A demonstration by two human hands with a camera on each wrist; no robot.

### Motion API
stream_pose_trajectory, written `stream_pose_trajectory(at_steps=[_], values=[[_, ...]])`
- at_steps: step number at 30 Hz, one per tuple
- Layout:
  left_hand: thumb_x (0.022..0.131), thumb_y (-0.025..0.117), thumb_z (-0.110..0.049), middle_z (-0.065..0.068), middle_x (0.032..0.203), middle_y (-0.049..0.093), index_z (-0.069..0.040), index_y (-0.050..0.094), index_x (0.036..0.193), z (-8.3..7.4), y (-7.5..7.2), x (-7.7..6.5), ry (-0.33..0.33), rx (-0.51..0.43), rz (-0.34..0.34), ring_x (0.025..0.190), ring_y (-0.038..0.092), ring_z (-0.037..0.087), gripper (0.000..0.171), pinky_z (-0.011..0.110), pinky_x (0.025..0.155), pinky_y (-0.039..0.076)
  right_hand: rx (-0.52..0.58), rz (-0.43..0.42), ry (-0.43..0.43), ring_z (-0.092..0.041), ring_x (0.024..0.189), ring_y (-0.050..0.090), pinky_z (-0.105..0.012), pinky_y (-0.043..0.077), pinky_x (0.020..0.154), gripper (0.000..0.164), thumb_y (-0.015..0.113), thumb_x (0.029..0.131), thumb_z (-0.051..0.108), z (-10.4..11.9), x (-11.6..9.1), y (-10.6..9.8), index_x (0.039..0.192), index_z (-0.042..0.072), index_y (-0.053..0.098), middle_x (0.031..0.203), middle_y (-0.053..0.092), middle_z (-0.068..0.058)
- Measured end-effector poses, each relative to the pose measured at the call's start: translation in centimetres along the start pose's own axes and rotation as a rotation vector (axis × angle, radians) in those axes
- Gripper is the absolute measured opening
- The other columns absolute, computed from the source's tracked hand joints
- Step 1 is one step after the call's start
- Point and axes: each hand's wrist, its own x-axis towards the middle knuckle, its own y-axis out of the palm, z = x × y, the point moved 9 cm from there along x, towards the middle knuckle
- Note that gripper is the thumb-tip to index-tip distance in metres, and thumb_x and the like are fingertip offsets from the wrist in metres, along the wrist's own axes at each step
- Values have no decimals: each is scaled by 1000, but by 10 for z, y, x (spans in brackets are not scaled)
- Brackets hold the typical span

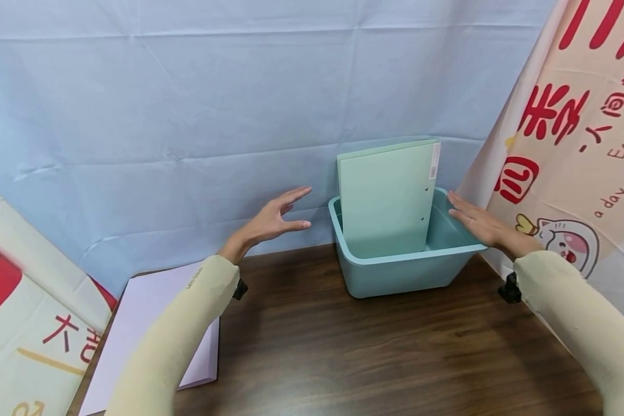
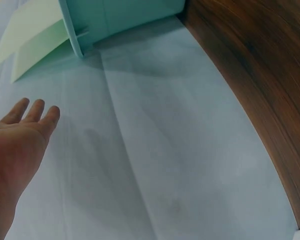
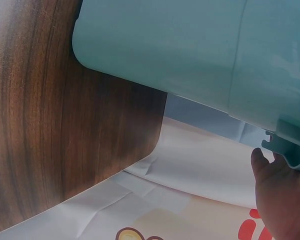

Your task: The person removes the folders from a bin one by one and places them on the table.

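Note:
A blue-green plastic bin (image 1: 395, 274) stands on the wooden table, right of centre. Upright inside it, leaning slightly, is a pale green file folder (image 1: 385, 202) with a white label and two small rivets. My left hand (image 1: 270, 222) is in the air left of the bin, fingers straight and thumb apart, holding nothing; the left wrist view shows its palm (image 2: 15, 150) below the folder's edges (image 2: 32, 35). At the bin's right rim lies my right hand (image 1: 475, 222) with straight fingers. In the right wrist view, that hand (image 3: 285, 195) is against the rim's end, its fingers partly hidden.
A lavender folder (image 1: 151, 300) lies flat at the table's left edge, partly behind my left sleeve. Pale blue cloth (image 1: 213, 104) hangs right behind the bin. Printed cloths hang at the left (image 1: 36, 323) and right (image 1: 577, 144). Brown tabletop (image 1: 343, 352) extends in front.

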Motion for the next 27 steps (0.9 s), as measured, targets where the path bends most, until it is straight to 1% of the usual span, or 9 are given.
stream_pose_trajectory(at_steps=[5,12,13,17,22,27], values=[[96,81,-29,1,175,24,-21,35,168,-3,9,11,-8,3,11,161,23,21,85,47,130,25,15,3,0,-52,159,-8,-81,-3,118,74,32,115,43,0,-1,1,169,12,-8,175,-10,-21],[96,81,-32,7,177,19,-23,35,168,-6,20,25,5,-9,17,162,20,20,86,47,129,27,10,0,-4,-52,159,-7,-81,-3,118,74,32,115,41,2,-2,1,169,11,-8,175,-10,-22],[96,81,-32,7,177,19,-25,35,168,-6,21,27,4,-9,15,162,19,19,86,47,129,27,9,1,-4,-52,159,-7,-81,-3,118,74,32,115,42,2,-2,1,169,11,-8,175,-10,-22],[95,82,-31,7,177,19,-23,35,168,-5,26,34,-1,4,4,162,19,22,87,48,128,29,6,11,0,-52,159,-8,-81,-3,118,73,30,115,42,3,-3,2,169,11,-9,175,-10,-22],[95,82,-29,8,177,20,-23,36,168,-4,31,41,-12,15,-13,162,20,24,87,47,128,30,-4,14,-1,-52,159,-6,-80,-1,119,73,31,116,40,2,-1,2,169,9,-7,175,-9,-23],[96,82,-28,7,177,18,-27,36,167,-5,38,51,-19,-4,-17,162,20,23,85,46,128,29,-3,11,-7,-53,159,-6,-81,-1,119,73,31,116,40,1,-2,0,169,8,-7,175,-8,-24]])
